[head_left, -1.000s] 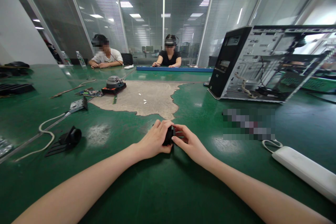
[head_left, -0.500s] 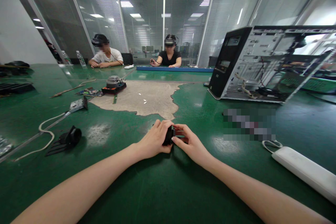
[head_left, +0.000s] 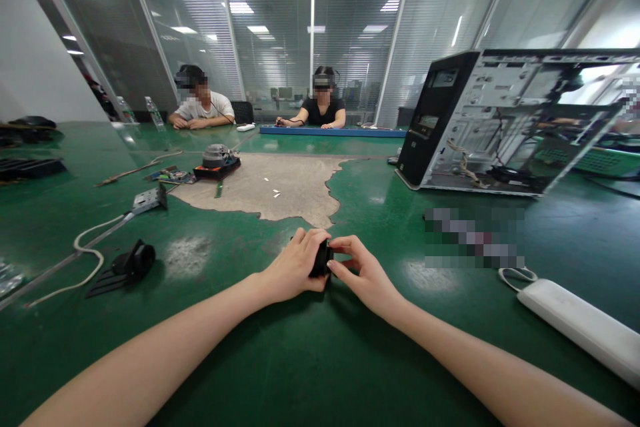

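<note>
A small black part (head_left: 321, 259), perhaps plastic, is on or just over the green table in front of me, mostly covered by fingers, so its exact kind is hidden. My left hand (head_left: 299, 261) wraps over it from the left, with the fingers on top and the thumb low at its near side. On the right side, the bent fingertips and thumb of my right hand (head_left: 361, 271) touch the part's edge. Off to the left lies another black piece, with a round end and a slotted plate (head_left: 131, 265).
An open computer case (head_left: 425, 127) stands at the right, with a white power strip (head_left: 575, 320) nearer me. At the left are a metal box with a cable (head_left: 149, 199), a circuit board (head_left: 173, 175) and a heatsink-like round part (head_left: 217, 159). Two people sit across the table (head_left: 280, 360).
My hands and the black part have barely moved; the right fingers shift very slightly at its edge. Across the table, one person's hand has lowered toward the tabletop.
</note>
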A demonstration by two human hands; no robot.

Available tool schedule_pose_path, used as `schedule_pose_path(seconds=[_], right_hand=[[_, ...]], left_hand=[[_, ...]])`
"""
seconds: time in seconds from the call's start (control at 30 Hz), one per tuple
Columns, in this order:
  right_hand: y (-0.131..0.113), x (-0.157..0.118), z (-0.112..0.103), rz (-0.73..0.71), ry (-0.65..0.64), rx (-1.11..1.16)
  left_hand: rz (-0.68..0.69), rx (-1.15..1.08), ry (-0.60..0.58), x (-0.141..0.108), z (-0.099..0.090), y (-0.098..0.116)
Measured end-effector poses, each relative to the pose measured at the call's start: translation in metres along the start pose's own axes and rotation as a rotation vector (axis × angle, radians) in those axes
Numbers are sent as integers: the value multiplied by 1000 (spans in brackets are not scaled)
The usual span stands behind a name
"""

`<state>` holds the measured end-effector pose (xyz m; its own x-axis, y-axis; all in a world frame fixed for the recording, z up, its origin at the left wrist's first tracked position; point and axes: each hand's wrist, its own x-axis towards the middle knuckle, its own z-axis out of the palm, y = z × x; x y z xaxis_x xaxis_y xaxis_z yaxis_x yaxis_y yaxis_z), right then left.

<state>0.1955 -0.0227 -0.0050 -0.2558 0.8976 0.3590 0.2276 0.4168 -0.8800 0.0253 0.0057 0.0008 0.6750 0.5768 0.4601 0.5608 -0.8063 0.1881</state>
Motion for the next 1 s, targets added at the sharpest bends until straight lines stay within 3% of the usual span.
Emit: schedule_pose_path(seconds=[0.2, 0.43, 0.77, 1.0], right_hand=[[1, 1, 1, 56, -57, 48], [0, -1, 1, -56, -21, 27], [0, 1, 2, 62, -61, 62], [-1, 0, 0, -59, -11, 13]], left_hand=[[-9, -8, -5, -1, 1, -1], [8, -2, 6, -1, 1, -2], [-5, -1, 8, -1, 4, -3], [14, 2, 10, -1, 3, -2]])
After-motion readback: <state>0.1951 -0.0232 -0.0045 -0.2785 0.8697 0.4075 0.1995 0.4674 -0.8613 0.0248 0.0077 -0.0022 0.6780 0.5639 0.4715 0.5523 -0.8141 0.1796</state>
